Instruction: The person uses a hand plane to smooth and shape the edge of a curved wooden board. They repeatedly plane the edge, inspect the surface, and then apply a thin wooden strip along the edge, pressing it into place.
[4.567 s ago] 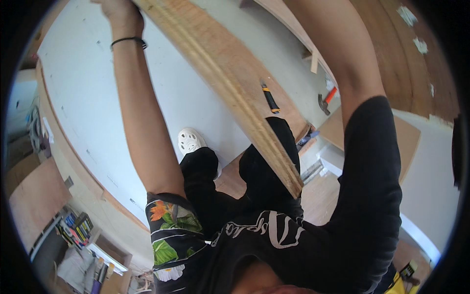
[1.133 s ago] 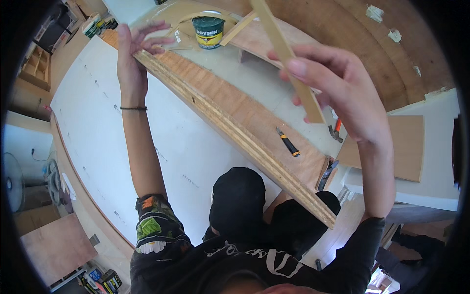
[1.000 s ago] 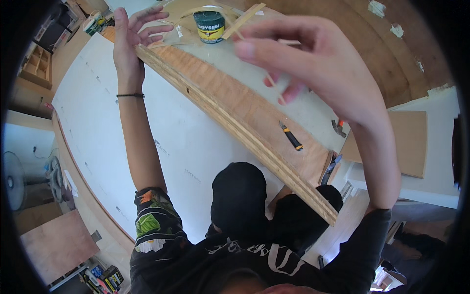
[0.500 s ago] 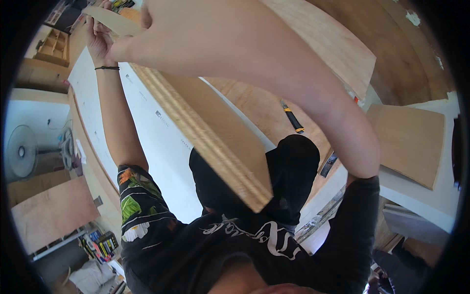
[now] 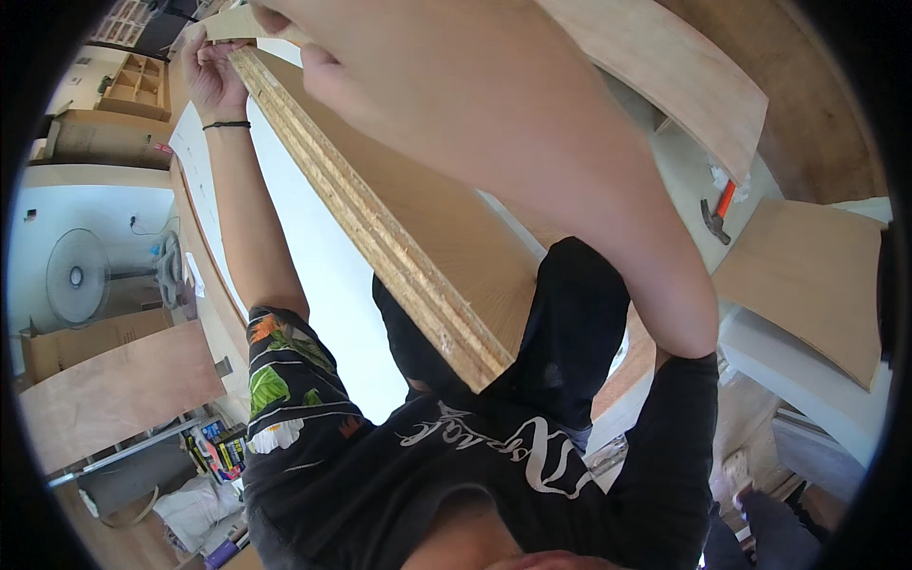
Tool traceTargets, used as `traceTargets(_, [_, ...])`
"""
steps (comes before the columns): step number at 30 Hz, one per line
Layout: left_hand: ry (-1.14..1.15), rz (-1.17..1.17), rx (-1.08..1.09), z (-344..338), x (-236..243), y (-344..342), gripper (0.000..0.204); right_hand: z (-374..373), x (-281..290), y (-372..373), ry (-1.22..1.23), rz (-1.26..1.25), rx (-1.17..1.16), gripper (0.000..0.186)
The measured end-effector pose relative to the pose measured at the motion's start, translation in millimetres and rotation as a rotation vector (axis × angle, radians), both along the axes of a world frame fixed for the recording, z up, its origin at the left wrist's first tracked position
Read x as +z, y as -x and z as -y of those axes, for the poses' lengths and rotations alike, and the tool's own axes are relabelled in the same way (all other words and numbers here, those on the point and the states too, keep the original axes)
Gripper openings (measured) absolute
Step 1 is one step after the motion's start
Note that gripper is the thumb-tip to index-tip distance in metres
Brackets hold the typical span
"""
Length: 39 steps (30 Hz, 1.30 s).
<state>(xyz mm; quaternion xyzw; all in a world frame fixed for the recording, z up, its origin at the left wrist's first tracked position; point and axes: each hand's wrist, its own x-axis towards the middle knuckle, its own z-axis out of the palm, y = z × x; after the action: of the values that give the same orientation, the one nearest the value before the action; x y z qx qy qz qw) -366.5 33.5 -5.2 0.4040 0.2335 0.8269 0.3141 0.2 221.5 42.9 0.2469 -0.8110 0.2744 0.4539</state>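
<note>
A thick wooden board (image 5: 408,237) with a brown face and a grooved, raw edge slopes from the upper left down between my black-clad thighs. At its far end, my left hand (image 5: 217,81) has its fingers curled round the end of a pale, thin strip (image 5: 228,26), and its palm lies close to the board's corner. My right hand (image 5: 309,43) reaches across from the right over the board, with curled fingers on the strip's other end. The top rim of the picture cuts off part of this hand, and my right forearm covers some of the board.
A white sheet (image 5: 328,313) lies under the board. On the right are a hammer (image 5: 716,217) with an orange handle, a brown panel (image 5: 807,280) and a curved plywood sheet (image 5: 684,85). A fan (image 5: 78,275) stands left. Another person's legs (image 5: 774,532) show at lower right.
The view has shifted. The board's far corner beside my left hand now shows, and the hammer has come into sight. The utility knife seen earlier is hidden. Both hands stay at the strip.
</note>
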Motion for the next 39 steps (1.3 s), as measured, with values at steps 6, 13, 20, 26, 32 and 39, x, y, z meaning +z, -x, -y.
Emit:
traceTargets(6, [0.259,-0.249,0.376,24.5,-4.0,22.8,0.037,-2.5,-6.6,0.1,-0.154,-0.138,-0.031,0.018])
traceTargets(13, [0.129,-0.03,0.244,30.0,1.7,2.9,0.049,2.5,-16.4,12.3,0.108,-0.276,-0.326,0.021])
traceTargets(20, [0.142,-0.072,0.135,30.5,1.7,-6.9,0.04,2.4,-12.7,17.8,0.584,-0.114,-0.2,0.028])
traceTargets(26, [0.135,0.023,0.193,36.7,-11.8,24.8,0.02,2.2,-5.2,22.9,0.638,0.021,-0.239,0.034])
traceTargets(32, [0.211,-0.011,0.214,46.7,-18.4,39.8,0.025,3.6,-3.7,25.2,0.739,0.114,-0.183,0.035])
traceTargets(39, [0.316,-0.066,0.534,43.3,-7.4,63.1,0.05,17.9,-9.8,19.3,0.548,-0.113,-0.189,0.025])
